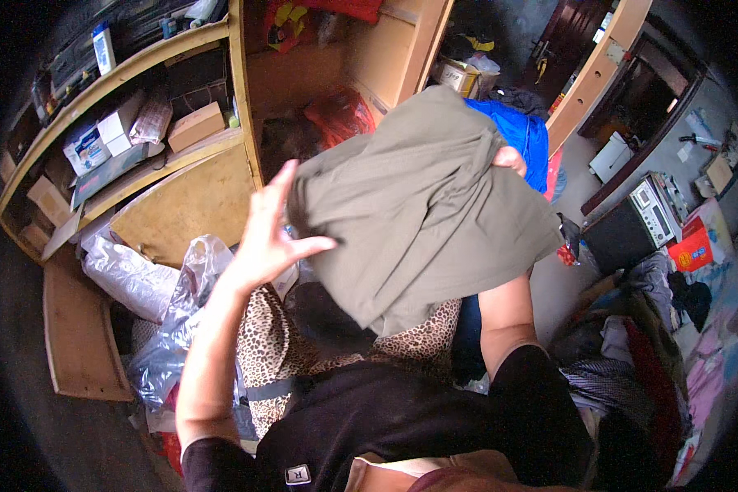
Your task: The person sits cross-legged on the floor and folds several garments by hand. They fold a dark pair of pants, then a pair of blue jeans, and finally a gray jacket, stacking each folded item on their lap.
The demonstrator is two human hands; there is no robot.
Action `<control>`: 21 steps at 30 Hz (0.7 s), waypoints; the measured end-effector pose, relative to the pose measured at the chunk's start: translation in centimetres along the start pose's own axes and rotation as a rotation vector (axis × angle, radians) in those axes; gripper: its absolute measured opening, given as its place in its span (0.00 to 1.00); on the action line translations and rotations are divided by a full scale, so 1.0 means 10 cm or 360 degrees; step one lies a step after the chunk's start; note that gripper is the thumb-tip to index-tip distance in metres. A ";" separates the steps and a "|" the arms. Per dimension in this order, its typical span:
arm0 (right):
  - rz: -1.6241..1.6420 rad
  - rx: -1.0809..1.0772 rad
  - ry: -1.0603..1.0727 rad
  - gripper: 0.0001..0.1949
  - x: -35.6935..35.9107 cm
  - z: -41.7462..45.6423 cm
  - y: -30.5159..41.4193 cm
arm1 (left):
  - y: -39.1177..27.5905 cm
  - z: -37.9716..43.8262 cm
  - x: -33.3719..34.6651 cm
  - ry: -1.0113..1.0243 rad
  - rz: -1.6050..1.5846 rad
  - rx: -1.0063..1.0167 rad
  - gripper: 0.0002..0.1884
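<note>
An olive-grey cloth garment (418,215) hangs in loose folds in front of me, above my leopard-print trousers. My right hand (509,160) grips a bunched part of it near the upper right; the cloth hides most of that hand and part of its forearm. At the garment's left edge, my left hand (283,230) is spread, with thumb and fingers apart and nothing gripped between them. Whether its fingertips touch the fabric, I cannot tell.
A wooden shelf unit (246,138) with boxes stands at the left, above clear plastic bags (166,344). Blue fabric (519,138) lies behind the garment. Piled clothes (615,369) are at the right, below a grey electronic device (652,212). A wooden post (596,74) rises beyond.
</note>
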State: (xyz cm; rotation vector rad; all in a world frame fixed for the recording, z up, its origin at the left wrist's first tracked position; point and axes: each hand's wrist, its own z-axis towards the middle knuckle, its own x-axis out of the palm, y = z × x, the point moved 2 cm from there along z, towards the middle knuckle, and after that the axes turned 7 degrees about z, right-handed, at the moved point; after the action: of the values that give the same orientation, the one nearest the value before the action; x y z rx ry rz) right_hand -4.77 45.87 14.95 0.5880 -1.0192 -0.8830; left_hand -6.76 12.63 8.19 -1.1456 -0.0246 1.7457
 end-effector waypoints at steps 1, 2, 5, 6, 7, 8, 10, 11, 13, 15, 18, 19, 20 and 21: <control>-0.0014 0.0006 0.0008 0.24 0.02 -0.01 -0.01 | -0.05 0.07 0.16 -0.0070 -0.0128 0.0034 0.48; -0.0035 0.0017 0.0026 0.24 0.04 -0.02 0.00 | -0.02 0.12 0.26 0.0212 -0.0446 -0.0175 0.40; -0.0214 0.0072 0.0003 0.24 -0.03 -0.10 0.05 | -0.01 0.09 0.38 0.0448 -0.0938 -0.0520 0.22; -0.0302 0.0121 -0.0007 0.24 -0.07 -0.10 0.06 | 0.01 0.05 0.36 0.0421 -0.1008 -0.0602 0.18; -0.0413 0.0188 -0.0014 0.24 -0.14 -0.11 0.07 | 0.08 0.05 0.35 0.0357 -0.1188 -0.0530 0.15; -0.0536 0.0291 -0.0024 0.21 -0.23 -0.07 0.08 | 0.16 0.09 0.29 0.0344 -0.1253 -0.0500 0.15; -0.0948 0.0108 -0.0074 0.21 -0.25 0.01 0.22 | 0.21 0.19 0.09 0.0302 -0.1312 -0.0546 0.15; -0.1155 0.0008 -0.0096 0.20 -0.21 0.06 0.29 | 0.21 0.25 -0.01 0.0278 -0.1311 -0.0604 0.15; -0.0699 0.0114 -0.0168 0.19 -0.08 0.13 0.40 | 0.21 0.37 -0.08 0.0254 -0.1293 -0.0567 0.17; -0.0818 -0.0069 -0.0174 0.17 0.02 0.24 0.53 | 0.21 0.47 -0.09 0.0245 -0.1354 -0.0540 0.18; -0.0812 -0.0212 0.0016 0.17 0.38 0.35 0.65 | 0.27 0.52 -0.15 0.0281 -0.1129 -0.0602 0.19; -0.0946 -0.0268 0.0041 0.17 0.47 0.37 0.69 | 0.29 0.56 -0.18 0.0254 -0.1098 -0.0593 0.18; -0.1144 -0.0364 0.0077 0.18 0.51 0.43 0.70 | 0.34 0.60 -0.22 0.0227 -0.1066 -0.0584 0.18; -0.1351 -0.0461 0.0111 0.19 0.53 0.50 0.73 | 0.38 0.64 -0.26 0.0203 -0.1042 -0.0570 0.17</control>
State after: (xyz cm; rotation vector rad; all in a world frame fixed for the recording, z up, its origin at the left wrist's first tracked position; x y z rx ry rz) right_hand -5.46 45.11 25.23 0.8075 -0.5368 -1.7068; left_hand -13.82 11.85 11.61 -1.3136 -0.5902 1.1048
